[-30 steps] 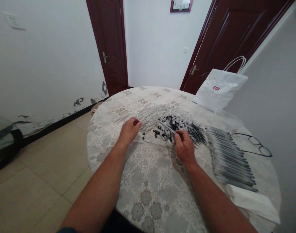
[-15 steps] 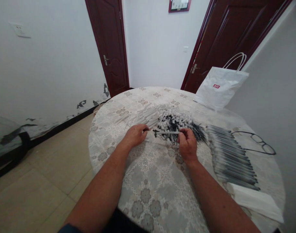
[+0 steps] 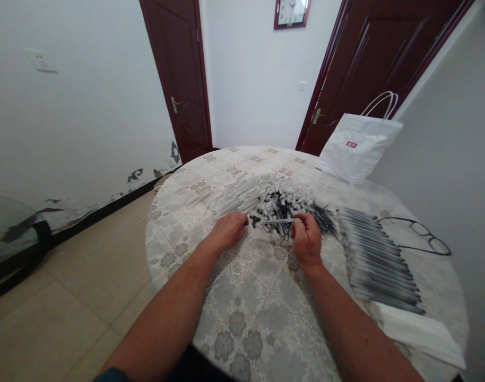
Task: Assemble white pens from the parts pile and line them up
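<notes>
The right hand [image 3: 305, 239] pinches a slim pale tube [image 3: 276, 220] near one end.
Held level by the pile of loose tubes [image 3: 242, 195], it points toward the curled left hand [image 3: 230, 231]; whether that grips anything, I can't tell. Both forearms [image 3: 173, 302] slant inward over the tablecloth [image 3: 242, 286].

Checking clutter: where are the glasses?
In the head view, the glasses lie toward the right side of the table, just right of the row of pens.
</notes>
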`<action>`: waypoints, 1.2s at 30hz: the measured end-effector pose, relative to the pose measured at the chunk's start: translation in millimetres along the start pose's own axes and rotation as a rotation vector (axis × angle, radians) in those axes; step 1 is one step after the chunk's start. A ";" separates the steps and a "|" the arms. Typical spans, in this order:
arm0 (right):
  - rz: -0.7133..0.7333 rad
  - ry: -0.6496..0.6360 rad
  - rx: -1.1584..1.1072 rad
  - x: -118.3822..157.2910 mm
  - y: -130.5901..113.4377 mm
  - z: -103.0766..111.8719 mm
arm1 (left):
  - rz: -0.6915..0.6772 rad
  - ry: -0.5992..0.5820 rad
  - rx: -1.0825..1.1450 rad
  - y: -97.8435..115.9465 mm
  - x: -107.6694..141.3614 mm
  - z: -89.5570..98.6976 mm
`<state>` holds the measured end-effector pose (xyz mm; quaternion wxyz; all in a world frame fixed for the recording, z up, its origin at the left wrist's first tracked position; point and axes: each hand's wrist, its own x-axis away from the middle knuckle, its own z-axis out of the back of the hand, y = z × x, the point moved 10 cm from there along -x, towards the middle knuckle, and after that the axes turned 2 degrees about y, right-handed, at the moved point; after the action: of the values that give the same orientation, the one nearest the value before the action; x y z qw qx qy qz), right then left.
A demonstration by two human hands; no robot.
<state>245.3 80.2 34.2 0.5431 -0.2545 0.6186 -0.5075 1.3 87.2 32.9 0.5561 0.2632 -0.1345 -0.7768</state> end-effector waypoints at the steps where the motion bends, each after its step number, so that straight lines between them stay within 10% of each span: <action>1: -0.028 -0.001 -0.042 0.4 2.0 -0.8 | 0.012 0.026 0.110 1.3 -1.2 1.8; 11: -0.123 -0.056 -0.172 8.3 2.0 -11.8 | 0.404 0.183 1.525 -20.8 -4.1 -15.6; 36: 0.194 -0.247 0.219 24.2 -35.1 -32.6 | 0.452 0.262 1.493 -38.8 -4.2 -18.5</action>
<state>199.8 58.2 52.5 0.6859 -0.1935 0.5100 -0.4817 -18.1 106.1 -0.7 0.3881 0.6223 -0.6040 -0.3120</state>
